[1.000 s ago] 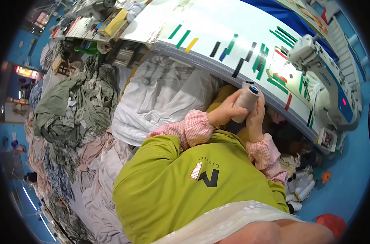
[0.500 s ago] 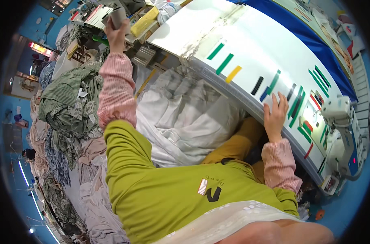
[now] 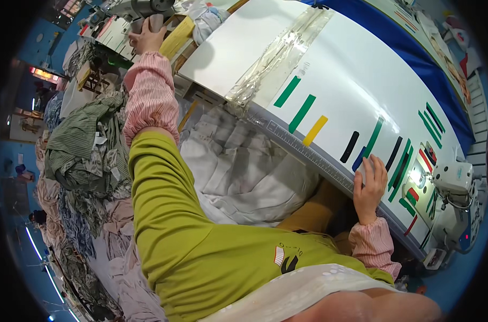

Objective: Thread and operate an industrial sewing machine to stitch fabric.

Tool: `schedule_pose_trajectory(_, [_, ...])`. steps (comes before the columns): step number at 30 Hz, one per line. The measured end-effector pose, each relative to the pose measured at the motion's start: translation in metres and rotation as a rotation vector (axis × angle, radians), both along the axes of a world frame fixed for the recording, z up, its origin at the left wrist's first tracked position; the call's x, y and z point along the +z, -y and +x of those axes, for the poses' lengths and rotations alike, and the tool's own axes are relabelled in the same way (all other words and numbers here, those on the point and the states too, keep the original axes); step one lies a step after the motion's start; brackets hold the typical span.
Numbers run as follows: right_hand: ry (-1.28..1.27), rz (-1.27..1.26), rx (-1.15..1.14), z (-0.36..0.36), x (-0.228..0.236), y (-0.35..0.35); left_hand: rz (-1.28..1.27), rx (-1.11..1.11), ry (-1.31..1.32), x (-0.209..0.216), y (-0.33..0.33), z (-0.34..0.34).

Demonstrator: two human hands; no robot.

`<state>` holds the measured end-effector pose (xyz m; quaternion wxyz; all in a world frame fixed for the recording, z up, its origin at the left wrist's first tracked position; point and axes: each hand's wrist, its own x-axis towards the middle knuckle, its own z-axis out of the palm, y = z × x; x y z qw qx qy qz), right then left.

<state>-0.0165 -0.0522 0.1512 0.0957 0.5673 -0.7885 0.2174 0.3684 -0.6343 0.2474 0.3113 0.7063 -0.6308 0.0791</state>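
At the far left, my left hand [image 3: 147, 38] reaches up with its fingers round a grey cylindrical machine part [image 3: 156, 21]. That part belongs to, or sits against, a dark grey machine head [image 3: 142, 7] cut off by the upper rim. My right hand [image 3: 370, 189] lies open at the near edge of a white table [image 3: 217, 59], fingers stretched onto its top. Closest to those fingertips are a blue strip [image 3: 359, 159] and a green strip [image 3: 374, 138]. A black strip [image 3: 349, 147] and a yellow strip [image 3: 315, 130] lie further left along the edge.
A clear ruler [image 3: 297, 145] runs along the table's near edge. White cloth [image 3: 238, 188] hangs below it. To the right stands a white sewing machine [image 3: 453, 180]. Heaped garments [image 3: 86, 145] fill the left side, and a yellow block [image 3: 177, 38] lies beside the left hand.
The view has shifted. My left hand is still up at the grey part, more of the dark machine head now showing. My right hand stays open at the table edge.
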Motion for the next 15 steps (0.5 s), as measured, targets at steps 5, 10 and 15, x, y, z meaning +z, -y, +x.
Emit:
schedule_pose_trajectory(5, [0.003, 0.0, 0.009, 0.002, 0.0, 0.004, 0.052, -0.176, -0.051, -0.001, 0.028, 0.037])
schedule_pose_trajectory(10, [-0.014, 0.003, -0.009, 0.0, -0.001, 0.003, 0.065, -0.172, -0.119, -0.003, 0.039, 0.038])
schedule_pose_trajectory(15, [-0.001, -0.017, -0.015, -0.001, -0.001, -0.006, 0.061, -0.145, -0.147, 0.0, 0.031, 0.044])
